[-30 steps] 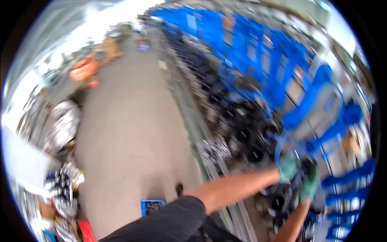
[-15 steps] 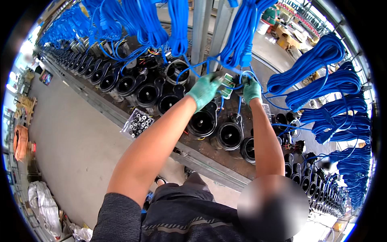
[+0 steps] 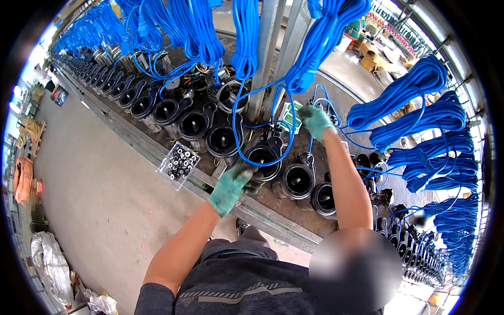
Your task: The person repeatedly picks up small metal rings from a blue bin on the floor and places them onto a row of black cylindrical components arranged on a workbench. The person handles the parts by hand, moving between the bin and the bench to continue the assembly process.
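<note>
My left hand (image 3: 231, 190), in a green glove with dark fingertips, is low beside a black round motor housing (image 3: 263, 161). Its thumb and fingers are apart, with nothing visible between them. Over that housing hangs a wide loop of blue cable (image 3: 237, 134). My right hand (image 3: 318, 122), gloved alike, is farther off with its fingers curled at the right edge of a green and white card (image 3: 290, 116). Whatever those fingers hold, if anything, is hidden. A coiled blue cable bundle (image 3: 328, 42) hangs above the right hand.
More black housings (image 3: 222, 139) line the bench on both sides. A clear tray (image 3: 178, 167) of small round parts sits at the bench edge. Metal posts (image 3: 268, 58) rise behind the work, and several blue cable coils (image 3: 409, 118) hang at right.
My left hand has drawn back from the card, down and left to the housing's near side. The right hand has shifted slightly left, away from the cable. The blue loop now drapes over the housing.
</note>
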`<state>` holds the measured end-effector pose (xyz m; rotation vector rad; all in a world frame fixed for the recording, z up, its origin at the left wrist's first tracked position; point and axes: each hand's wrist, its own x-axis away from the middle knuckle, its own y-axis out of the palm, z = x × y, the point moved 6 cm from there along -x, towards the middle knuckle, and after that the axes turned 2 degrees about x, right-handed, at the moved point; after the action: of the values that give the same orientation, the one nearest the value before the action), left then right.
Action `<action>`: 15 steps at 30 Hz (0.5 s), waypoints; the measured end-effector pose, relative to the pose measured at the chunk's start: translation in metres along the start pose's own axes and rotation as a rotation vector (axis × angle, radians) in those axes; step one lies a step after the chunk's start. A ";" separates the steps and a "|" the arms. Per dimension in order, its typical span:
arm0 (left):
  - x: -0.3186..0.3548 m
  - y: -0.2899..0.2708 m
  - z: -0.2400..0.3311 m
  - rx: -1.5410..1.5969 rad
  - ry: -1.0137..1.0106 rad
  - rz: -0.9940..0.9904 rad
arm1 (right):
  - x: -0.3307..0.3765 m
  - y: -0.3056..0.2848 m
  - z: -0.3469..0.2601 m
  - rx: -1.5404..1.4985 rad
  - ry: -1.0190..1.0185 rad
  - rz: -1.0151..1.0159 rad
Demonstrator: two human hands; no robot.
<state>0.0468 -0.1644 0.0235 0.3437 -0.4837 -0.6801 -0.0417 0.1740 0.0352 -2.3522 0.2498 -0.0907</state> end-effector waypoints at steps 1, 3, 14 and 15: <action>0.012 -0.011 -0.008 -0.026 -0.003 0.010 | -0.012 0.021 0.010 0.207 -0.014 0.033; 0.026 -0.030 -0.018 -0.067 0.007 0.022 | -0.031 0.063 0.000 0.290 -0.020 -0.011; 0.041 -0.045 0.003 -0.114 0.128 0.077 | -0.032 0.098 -0.066 0.384 -0.233 0.007; 0.036 -0.049 0.020 -0.282 0.268 0.131 | -0.017 0.088 -0.094 0.252 -0.239 0.017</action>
<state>0.0352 -0.2270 0.0295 0.1325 -0.1500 -0.5552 -0.0848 0.0518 0.0410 -2.0863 0.1320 0.1584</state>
